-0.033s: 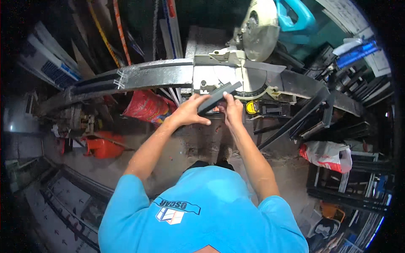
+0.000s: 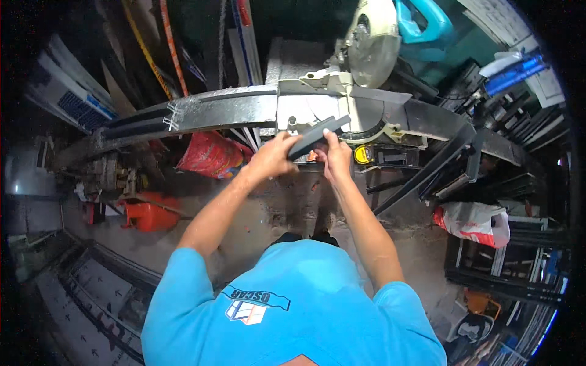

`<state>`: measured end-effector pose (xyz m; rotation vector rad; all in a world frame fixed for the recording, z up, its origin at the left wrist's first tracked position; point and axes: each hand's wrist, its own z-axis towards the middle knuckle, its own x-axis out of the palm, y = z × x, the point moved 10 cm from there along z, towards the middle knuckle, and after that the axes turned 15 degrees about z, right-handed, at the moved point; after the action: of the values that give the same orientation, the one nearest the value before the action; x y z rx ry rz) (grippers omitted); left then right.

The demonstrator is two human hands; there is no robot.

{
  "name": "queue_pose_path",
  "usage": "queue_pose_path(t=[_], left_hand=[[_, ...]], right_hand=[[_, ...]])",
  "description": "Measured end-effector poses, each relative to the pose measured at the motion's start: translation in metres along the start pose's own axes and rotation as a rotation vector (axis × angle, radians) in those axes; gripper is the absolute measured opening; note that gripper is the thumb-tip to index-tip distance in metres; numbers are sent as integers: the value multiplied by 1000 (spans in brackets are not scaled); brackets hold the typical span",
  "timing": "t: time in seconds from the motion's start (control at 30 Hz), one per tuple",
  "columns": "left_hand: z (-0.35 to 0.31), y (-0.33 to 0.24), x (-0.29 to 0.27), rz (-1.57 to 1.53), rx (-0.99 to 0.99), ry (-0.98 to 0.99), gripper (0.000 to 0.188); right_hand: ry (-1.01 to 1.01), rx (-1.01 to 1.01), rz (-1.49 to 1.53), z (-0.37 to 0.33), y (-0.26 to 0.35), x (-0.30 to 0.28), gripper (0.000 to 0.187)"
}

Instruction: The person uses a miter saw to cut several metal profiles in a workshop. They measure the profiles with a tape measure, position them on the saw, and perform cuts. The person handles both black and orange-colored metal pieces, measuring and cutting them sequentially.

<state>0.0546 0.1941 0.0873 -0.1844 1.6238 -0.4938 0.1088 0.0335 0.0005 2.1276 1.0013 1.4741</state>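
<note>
A short length of dark grey metal profile (image 2: pixel 312 135) is held aslant above the front of a mitre saw's table (image 2: pixel 299 105), its right end tilted toward the back. My left hand (image 2: pixel 271 158) is closed round the lower left end of the profile. Along its nearer side, my right hand (image 2: pixel 338 160) grips it with the thumb on top; some of those fingers are hidden. The saw's cream and grey blade guard (image 2: pixel 374 58) stands raised behind, beside a turquoise handle (image 2: pixel 430 27).
A long metal rail (image 2: pixel 229 111) runs left from the saw. A yellow tape measure (image 2: pixel 364 154) lies right of my right hand. Below the rail hangs a red sack (image 2: pixel 210 155). Dark profiles (image 2: pixel 430 171) lean at right, near a white and red bag (image 2: pixel 475 222). An orange container (image 2: pixel 149 210) stands left.
My left thumb has moved up against the profile from a spread position below it. The profile has shifted very slightly; my right hand keeps its grip.
</note>
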Motion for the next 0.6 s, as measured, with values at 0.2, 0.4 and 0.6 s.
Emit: queue_pose_path(t=[0.2,0.4,0.6], left_hand=[[94,18,-6,100,267,-4,55],[149,39,2,516,165,-10,42],[147,43,-12,714,138,-351,29]], right_hand=[[45,112,-33,11,30,-9,39],[87,261,-274,-55,49,-48,45],[49,201,-312,-96,105,-83,39]])
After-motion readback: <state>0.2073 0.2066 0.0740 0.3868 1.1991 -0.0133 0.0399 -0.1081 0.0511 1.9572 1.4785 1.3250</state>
